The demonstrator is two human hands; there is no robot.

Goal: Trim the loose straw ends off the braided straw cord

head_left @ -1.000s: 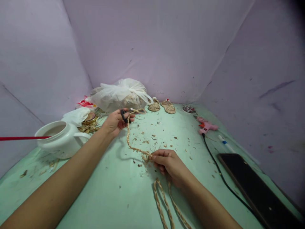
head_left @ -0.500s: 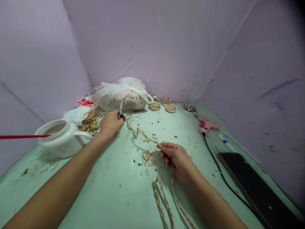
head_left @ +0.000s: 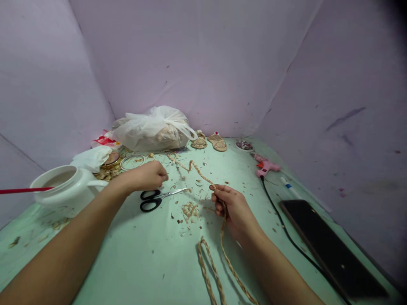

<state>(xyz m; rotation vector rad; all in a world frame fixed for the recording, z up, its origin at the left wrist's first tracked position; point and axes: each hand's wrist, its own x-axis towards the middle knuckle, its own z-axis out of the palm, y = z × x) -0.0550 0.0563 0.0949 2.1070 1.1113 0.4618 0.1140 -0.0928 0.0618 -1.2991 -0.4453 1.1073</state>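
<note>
The right hand (head_left: 234, 208) is pinching the rope (head_left: 202, 176), likely steadying it; left hand (head_left: 150, 174) curled near the scissors (head_left: 162, 196), contents unclear.

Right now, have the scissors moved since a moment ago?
Yes, the scissors are now nearer you, farther from the white plastic bag.

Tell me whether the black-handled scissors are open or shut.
Shut, or nearly so: the scissors show their blades lying together, tapering to one tip.
</note>
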